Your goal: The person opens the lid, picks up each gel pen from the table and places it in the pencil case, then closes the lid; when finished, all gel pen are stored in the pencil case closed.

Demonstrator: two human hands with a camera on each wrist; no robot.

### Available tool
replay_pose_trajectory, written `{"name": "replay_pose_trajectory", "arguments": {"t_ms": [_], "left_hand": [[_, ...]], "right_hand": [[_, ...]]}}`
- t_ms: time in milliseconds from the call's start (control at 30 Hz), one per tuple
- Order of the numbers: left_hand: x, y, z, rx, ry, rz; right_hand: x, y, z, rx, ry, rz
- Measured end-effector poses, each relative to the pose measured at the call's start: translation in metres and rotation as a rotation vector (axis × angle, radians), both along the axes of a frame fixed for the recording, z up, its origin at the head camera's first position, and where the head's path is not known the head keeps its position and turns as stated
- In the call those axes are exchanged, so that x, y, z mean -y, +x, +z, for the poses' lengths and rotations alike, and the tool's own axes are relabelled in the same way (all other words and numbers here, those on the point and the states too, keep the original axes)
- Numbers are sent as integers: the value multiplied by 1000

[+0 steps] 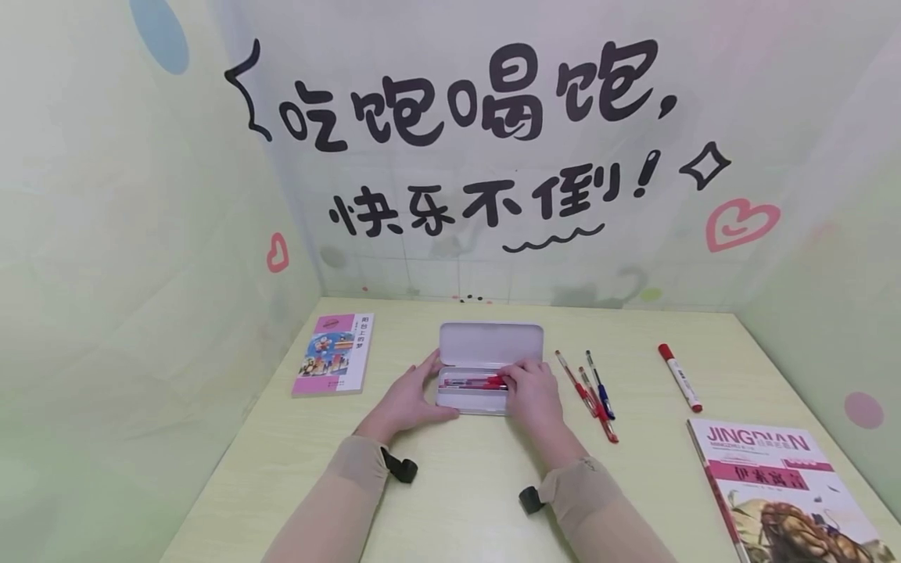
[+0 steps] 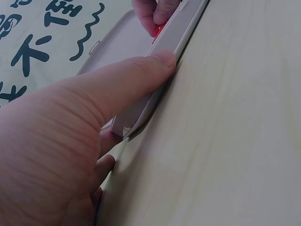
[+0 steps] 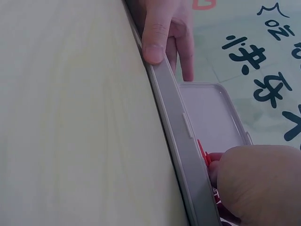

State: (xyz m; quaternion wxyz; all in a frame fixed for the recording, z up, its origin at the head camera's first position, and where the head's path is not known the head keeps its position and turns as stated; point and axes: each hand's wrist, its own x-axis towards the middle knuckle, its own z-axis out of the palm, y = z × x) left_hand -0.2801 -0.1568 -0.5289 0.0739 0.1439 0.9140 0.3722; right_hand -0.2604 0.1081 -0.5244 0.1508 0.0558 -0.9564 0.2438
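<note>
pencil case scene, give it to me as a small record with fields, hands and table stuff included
pencil case: open, lid raised at the back
inside: red pens
left hand: thumb on the case's front edge, fingers at its left end
right hand: fingers pinching one of those pens
loose, right of case: two red-bottomed pens, one blue pen
farther right: red-capped marker
books: pink-and-white book left, lion-cover book near right
</note>
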Motion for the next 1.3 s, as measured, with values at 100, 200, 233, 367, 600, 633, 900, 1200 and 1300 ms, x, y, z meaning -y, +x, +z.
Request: {"name": "replay_pose_trajectory", "arguments": {"t_ms": [100,200,233,367,600,633,900,1200,1300], "left_hand": [[1,-1,-2,1,4,-1],[2,-2,-5,-3,3,-2],[2,-3,-5,-5,3,-4],[1,-4,-7,-13,4,-8],[0,-4,-4,-14,-3,-9],[0,-4,-4,-15,-5,-7],[1,-3,-2,-6,-16,-2],[2,-5,-6,-16,-11,-13],[2,-5,-7,-13,-9,-16]], "right_hand": [[1,0,0,-1,-11,-14],[1,0,1,-7,-44,-22],[1,1,1,-11,-58,-24],[-4,3,0,-12,-101,-35],[-22,6,-1,-113,-115,-55],[-25,7,-1,-117,-123,-62],[-51,13,2,-65,-149,-148],[-69,18,3,1,-183,-212],[-74,19,3,-12,-194,-240]]}}
